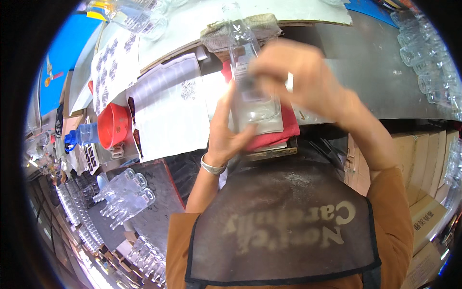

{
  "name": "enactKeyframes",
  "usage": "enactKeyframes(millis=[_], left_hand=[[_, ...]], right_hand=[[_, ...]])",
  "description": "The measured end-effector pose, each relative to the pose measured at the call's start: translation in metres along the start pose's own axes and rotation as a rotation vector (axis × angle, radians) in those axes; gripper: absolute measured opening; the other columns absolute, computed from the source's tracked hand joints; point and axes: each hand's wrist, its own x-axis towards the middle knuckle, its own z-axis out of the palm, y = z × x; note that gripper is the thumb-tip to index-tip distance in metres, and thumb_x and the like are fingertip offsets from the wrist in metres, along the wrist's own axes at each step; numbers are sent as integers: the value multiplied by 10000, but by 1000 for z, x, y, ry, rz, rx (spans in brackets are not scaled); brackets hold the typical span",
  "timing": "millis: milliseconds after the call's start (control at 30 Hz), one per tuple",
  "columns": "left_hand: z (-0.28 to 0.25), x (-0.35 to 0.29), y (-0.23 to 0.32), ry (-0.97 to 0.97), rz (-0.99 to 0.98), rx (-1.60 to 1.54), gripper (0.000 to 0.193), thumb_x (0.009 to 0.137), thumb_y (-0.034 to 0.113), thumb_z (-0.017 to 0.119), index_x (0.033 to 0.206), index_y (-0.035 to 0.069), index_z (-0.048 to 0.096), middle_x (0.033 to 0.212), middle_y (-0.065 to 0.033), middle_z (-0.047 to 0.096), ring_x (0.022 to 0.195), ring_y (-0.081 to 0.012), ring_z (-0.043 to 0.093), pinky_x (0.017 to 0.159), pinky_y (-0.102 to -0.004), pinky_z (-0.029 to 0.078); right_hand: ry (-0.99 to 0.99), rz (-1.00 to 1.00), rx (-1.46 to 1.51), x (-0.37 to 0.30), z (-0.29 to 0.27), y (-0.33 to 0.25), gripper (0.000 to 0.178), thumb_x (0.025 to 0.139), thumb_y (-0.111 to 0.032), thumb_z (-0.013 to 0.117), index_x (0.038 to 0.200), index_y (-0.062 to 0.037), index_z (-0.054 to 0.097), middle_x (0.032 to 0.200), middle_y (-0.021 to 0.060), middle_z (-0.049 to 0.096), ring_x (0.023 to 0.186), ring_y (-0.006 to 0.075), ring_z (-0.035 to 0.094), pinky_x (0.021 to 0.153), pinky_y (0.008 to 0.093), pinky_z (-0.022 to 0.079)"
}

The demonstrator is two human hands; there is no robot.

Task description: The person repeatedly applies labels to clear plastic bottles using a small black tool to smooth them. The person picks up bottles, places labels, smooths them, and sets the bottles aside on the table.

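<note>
A clear glass bottle (240, 53) lies in front of me, its neck pointing away and resting on a folded grey cloth (214, 37). My left hand (224, 137) grips the bottle's near end from the left, thumb and fingers on either side of it. Above the bottle's body, my right hand (301, 72) is blurred by motion, its fingers curled in. A small dark blur shows at those fingertips, over the glass; what it is I cannot make out. Beneath the bottle lies a red cloth (290, 126).
Printed sheets (168, 106) cover the bench on the left, beside a red bowl (113, 126) and a blue-capped bottle (86, 135). Glass bottles stand in rows at the far right (423, 62) and lie grouped at lower left (126, 195). Cardboard boxes (416, 164) stand on the right.
</note>
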Motion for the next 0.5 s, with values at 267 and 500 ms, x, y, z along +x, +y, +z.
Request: enactKeyframes(millis=[267,500], left_hand=[[3,-3,-15,9,-17,-135,862,758,48,721,1527,-31,341,1524,-206,441,1430,-299,410,1179,-403,308],[1,-2,-10,-9,-14,-95,843,774,51,719,1526,-25,346,1516,-208,451,1416,-305,428,1172,-405,319]], right_hand=[[-123,93,301,-44,0,-18,261,730,10,745,980,-44,695,991,102,685,903,251,660,802,366,541],[201,57,57,-32,6,19,260,782,12,734,1034,-19,678,1127,126,697,959,250,684,814,348,558]])
